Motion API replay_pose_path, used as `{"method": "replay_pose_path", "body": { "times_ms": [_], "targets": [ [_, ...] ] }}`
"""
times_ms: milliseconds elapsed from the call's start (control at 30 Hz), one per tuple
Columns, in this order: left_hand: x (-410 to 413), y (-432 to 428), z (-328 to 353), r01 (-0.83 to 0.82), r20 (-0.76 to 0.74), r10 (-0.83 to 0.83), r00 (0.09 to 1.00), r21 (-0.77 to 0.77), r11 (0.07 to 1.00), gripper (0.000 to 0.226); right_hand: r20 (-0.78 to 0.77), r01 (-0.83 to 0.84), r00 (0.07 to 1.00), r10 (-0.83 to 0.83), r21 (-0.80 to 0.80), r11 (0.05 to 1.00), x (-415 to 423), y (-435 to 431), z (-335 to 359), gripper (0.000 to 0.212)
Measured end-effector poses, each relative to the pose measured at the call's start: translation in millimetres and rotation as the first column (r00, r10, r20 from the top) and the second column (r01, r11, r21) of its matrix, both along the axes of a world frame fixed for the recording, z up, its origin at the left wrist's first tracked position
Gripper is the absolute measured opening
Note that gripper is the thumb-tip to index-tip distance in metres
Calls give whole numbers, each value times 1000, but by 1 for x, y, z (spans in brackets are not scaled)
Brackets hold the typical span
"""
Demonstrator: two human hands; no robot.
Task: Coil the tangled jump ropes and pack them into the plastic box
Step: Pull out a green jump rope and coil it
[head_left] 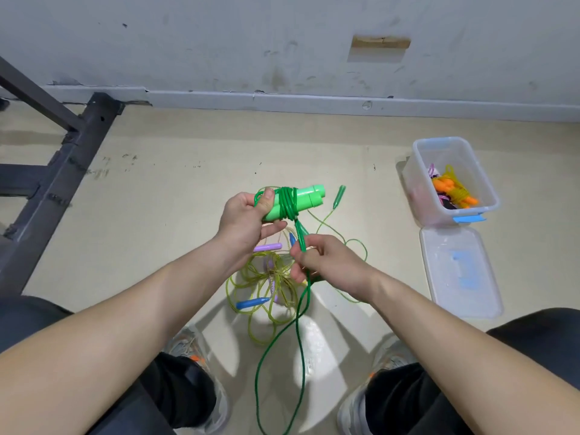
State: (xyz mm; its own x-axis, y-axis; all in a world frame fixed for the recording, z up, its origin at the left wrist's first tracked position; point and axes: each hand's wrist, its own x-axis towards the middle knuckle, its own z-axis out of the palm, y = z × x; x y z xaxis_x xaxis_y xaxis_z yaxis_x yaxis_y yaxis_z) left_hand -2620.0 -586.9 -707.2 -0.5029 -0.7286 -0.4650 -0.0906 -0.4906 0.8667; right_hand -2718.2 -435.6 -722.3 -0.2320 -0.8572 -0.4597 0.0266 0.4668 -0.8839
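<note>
Here both hands [248,219] wind glossy green rope [287,200] around cylindrical handles [301,200].

Bare floor [194,171] is lying open mid-frame; a dark metal frame [62,171] is blocking the left, box [422,171] and lid [461,274] crowding the right.

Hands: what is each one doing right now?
Left hand: closed on the green handles.
Right hand: closed, pinching the green rope.
</note>
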Motion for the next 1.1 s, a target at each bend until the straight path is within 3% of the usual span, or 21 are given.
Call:
{"method": "replay_pose_path", "body": {
  "times_ms": [100,200,333,433,533,600,667,767,867,967,1100],
  "targets": [
    [0,-1,-6,-66,77,81,994,-175,982,27,-172,-56,983,65,57,997,5,1,1,11],
    [1,-12,-4,-128,129,179,975,-331,935,22,-290,-16,957,22,23,1000,16,2,7,24],
    [5,-24,-7,-14,268,189,944,-544,839,26,-475,106,871,-126,-67,992,17,-2,17,27],
    [5,-27,-13,147,368,149,918,-664,733,28,-687,163,708,-164,-67,984,-5,-3,25,25],
    [6,-20,-19,312,461,88,883,-716,625,30,-776,34,627,-65,-56,998,-20,-6,39,23],
    [5,-9,-19,383,515,52,855,-696,607,30,-805,-121,589,65,-8,993,-23,-9,45,23],
    [4,1,-18,468,558,-45,829,-646,603,29,-809,-178,582,78,-34,983,-30,-11,48,22],
    [5,10,-6,601,572,-276,772,-517,610,26,-703,-121,710,-29,-163,979,-53,-11,46,12],
    [5,13,10,586,362,-469,805,-369,721,19,-393,91,898,-197,-271,958,-68,-6,40,16],
    [4,9,26,402,73,-395,916,-194,895,17,-17,351,932,-362,-214,912,-65,-2,20,23],
    [4,10,24,262,-60,-263,963,-16,965,22,281,390,885,-372,-10,921,-28,-2,3,25]
  ]
}}
